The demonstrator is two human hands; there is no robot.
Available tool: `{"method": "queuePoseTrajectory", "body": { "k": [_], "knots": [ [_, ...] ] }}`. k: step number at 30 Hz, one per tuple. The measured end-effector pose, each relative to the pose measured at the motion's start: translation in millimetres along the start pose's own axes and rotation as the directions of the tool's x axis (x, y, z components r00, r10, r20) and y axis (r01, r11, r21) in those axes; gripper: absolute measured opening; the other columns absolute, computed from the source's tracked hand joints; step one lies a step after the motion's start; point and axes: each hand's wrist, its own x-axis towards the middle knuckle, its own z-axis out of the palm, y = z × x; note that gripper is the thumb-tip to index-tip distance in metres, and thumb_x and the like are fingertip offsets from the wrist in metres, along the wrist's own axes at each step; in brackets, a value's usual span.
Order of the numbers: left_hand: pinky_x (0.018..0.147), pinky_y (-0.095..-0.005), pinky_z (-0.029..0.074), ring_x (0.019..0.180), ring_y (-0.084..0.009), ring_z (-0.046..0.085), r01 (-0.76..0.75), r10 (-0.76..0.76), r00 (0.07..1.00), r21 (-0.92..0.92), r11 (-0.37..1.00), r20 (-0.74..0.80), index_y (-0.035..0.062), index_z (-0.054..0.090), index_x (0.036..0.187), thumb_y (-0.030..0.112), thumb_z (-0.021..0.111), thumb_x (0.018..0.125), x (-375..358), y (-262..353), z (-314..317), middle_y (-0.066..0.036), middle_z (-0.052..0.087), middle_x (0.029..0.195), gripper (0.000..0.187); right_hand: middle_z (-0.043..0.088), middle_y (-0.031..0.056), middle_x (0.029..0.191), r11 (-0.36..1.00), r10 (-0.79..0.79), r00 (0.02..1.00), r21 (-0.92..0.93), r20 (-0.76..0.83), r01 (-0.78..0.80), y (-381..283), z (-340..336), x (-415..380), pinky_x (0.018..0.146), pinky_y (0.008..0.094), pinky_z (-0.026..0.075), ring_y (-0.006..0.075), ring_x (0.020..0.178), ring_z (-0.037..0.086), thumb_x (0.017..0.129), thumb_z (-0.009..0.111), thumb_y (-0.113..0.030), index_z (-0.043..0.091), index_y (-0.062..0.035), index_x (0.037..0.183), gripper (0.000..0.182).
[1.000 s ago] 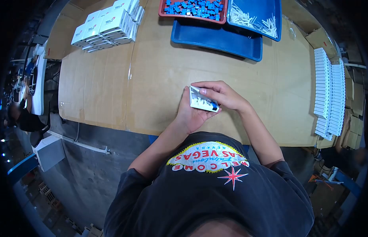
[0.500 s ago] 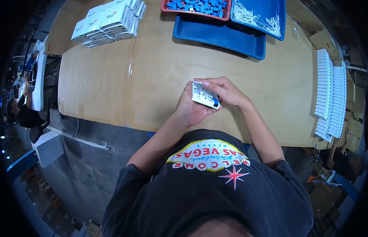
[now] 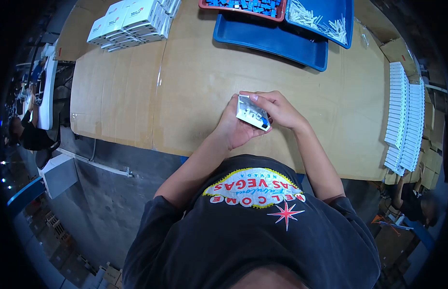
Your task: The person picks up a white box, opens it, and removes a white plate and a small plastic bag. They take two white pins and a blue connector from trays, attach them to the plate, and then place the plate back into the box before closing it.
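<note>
A small, flat white box [image 3: 250, 111] is between my hands above the cardboard-covered table, tilted with its open side toward me. Inside it are a greyish, shiny area, small white shapes and a blue piece at the near right corner; their exact kind is too small to tell. My left hand [image 3: 231, 127] cradles the box from below and its left side, fingers wrapped underneath. Over the far right edge lies my right hand [image 3: 280, 110], thumb pressed on the box and its other fingers curled behind, partly hidden.
White boxes [image 3: 137, 21] are stacked at the back left, and long rows of them [image 3: 401, 108] line the right edge. A red tray [image 3: 281, 18] holds blue pieces; a blue tray [image 3: 350, 33] holds white sticks. Another blue tray [image 3: 267, 43] sits nearer. People work at both sides.
The box has turned slightly in my hands and looks steeper. My right hand has shifted a little with it. Both hands keep their hold.
</note>
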Motion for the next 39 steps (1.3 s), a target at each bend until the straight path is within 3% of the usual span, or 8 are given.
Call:
{"method": "queuePoseTrajectory", "body": {
  "k": [7, 12, 19, 22, 25, 30, 32, 39],
  "knots": [
    [0.101, -0.0537, 0.056, 0.118, -0.0328, 0.067, 0.011, -0.010, 1.000, -0.008, 1.000, 0.029, 0.0117, 0.055, 0.142, 0.064, 0.028, 0.110, 3, 0, -4, -0.014, 0.066, 0.132, 0.067, 0.076, 0.0043, 0.097, 0.999, -0.009, 0.999, 0.052, -0.038, 0.011, 8, 2, 1, 0.079, 0.0276, 0.055, 0.0084, 0.087, 0.063, 0.110, 0.057, -0.045, 0.074, -0.0080, 0.134, 0.047],
    [0.101, -0.0547, 0.056, 0.118, -0.0329, 0.067, -0.001, 0.001, 0.999, 0.013, 1.000, 0.035, 0.0120, 0.053, 0.143, 0.065, 0.030, 0.110, 3, -1, -5, -0.014, 0.065, 0.134, 0.067, 0.076, 0.0053, 0.109, 0.998, 0.000, 1.000, -0.060, 0.025, 0.002, 5, -2, 2, 0.086, 0.0267, 0.054, 0.0088, 0.094, 0.063, 0.112, 0.054, -0.039, 0.070, -0.0084, 0.141, 0.045],
    [0.110, -0.0595, 0.051, 0.130, -0.0366, 0.060, -0.027, 0.028, 0.999, -0.025, 0.999, 0.019, 0.0090, 0.048, 0.148, 0.063, 0.026, 0.111, 1, -2, -2, -0.018, 0.058, 0.143, 0.069, 0.075, 0.0061, 0.114, 1.000, 0.029, 0.999, 0.004, 0.037, -0.030, 4, -3, 1, 0.091, 0.0279, 0.053, 0.0096, 0.100, 0.064, 0.112, 0.055, -0.036, 0.069, -0.0080, 0.142, 0.043],
    [0.114, -0.0619, 0.047, 0.136, -0.0390, 0.056, -0.040, 0.041, 0.998, -0.024, 0.999, 0.049, 0.0075, 0.045, 0.150, 0.064, 0.022, 0.111, -1, 0, 4, -0.019, 0.055, 0.146, 0.073, 0.075, 0.0056, 0.115, 0.999, -0.045, 0.999, 0.006, 0.020, 0.045, 3, -1, -3, 0.093, 0.0283, 0.053, 0.0095, 0.100, 0.064, 0.112, 0.054, -0.035, 0.068, -0.0077, 0.143, 0.043],
    [0.116, -0.0634, 0.044, 0.138, -0.0404, 0.055, -0.060, 0.062, 0.995, -0.029, 0.998, 0.077, 0.0072, 0.043, 0.153, 0.070, 0.015, 0.108, -3, 2, 7, -0.021, 0.054, 0.148, 0.082, 0.073, 0.0093, 0.129, 0.999, -0.040, 0.999, 0.020, 0.037, 0.039, -2, 0, -7, 0.100, 0.0305, 0.052, 0.0136, 0.111, 0.065, 0.111, 0.057, -0.030, 0.065, -0.0062, 0.145, 0.043],
    [0.116, -0.0642, 0.043, 0.135, -0.0396, 0.057, -0.125, 0.126, 0.992, -0.023, 0.992, 0.028, 0.0083, 0.040, 0.155, 0.087, 0.010, 0.097, -17, 7, 24, -0.021, 0.054, 0.147, 0.103, 0.058, 0.0181, 0.153, 0.933, -0.269, 0.963, -0.239, 0.026, 0.268, -13, 10, -16, 0.116, 0.0385, 0.044, 0.0301, 0.139, 0.057, 0.102, 0.067, -0.024, 0.058, -0.0044, 0.151, 0.053],
    [0.111, -0.0599, 0.048, 0.131, -0.0364, 0.061, -0.150, 0.151, 0.988, 0.048, 0.988, -0.028, 0.0092, 0.043, 0.154, 0.090, 0.012, 0.094, -21, 6, 26, -0.018, 0.058, 0.144, 0.105, 0.053, 0.0206, 0.158, 0.890, -0.326, 0.944, -0.322, 0.047, 0.323, -16, 11, -19, 0.120, 0.0426, 0.040, 0.0382, 0.147, 0.050, 0.097, 0.072, -0.024, 0.056, -0.0057, 0.153, 0.061],
    [0.092, -0.0403, 0.060, 0.116, -0.0237, 0.070, -0.203, 0.217, 0.974, 0.168, 0.965, -0.068, 0.0137, 0.053, 0.144, 0.091, 0.016, 0.095, -24, 6, 31, -0.009, 0.069, 0.127, 0.099, 0.052, 0.0204, 0.159, 0.775, -0.469, 0.881, -0.449, 0.063, 0.445, -20, 13, -25, 0.122, 0.0447, 0.037, 0.0386, 0.151, 0.043, 0.096, 0.074, -0.029, 0.058, -0.0085, 0.151, 0.061]
  ]
}}
